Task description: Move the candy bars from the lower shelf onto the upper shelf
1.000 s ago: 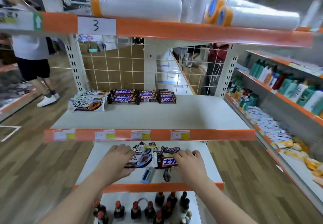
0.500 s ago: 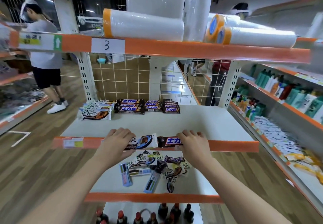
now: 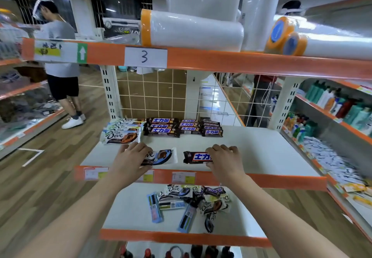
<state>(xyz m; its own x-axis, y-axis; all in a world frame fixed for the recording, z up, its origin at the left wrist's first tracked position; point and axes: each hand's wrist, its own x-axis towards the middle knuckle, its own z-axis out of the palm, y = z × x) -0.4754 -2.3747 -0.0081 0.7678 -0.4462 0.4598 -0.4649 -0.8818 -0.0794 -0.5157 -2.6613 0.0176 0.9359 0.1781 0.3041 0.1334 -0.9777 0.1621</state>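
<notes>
My left hand grips a white Dove bar by its left end, just above the front of the upper shelf. My right hand grips a dark brown Snickers bar by its right end beside it. At the back of the upper shelf lie a stack of Dove bars and rows of Snickers bars. On the lower shelf a loose pile of several candy bars remains scattered.
Orange shelf edges run across the front. White plastic rolls fill the top shelf marked 3. Bottles stand on the bottom shelf. A person stands at the left aisle; shampoo bottles line the right shelving.
Both hands picked a bar each from the lower shelf, lifted them past the orange edge and now hold them over the front of the upper shelf.
</notes>
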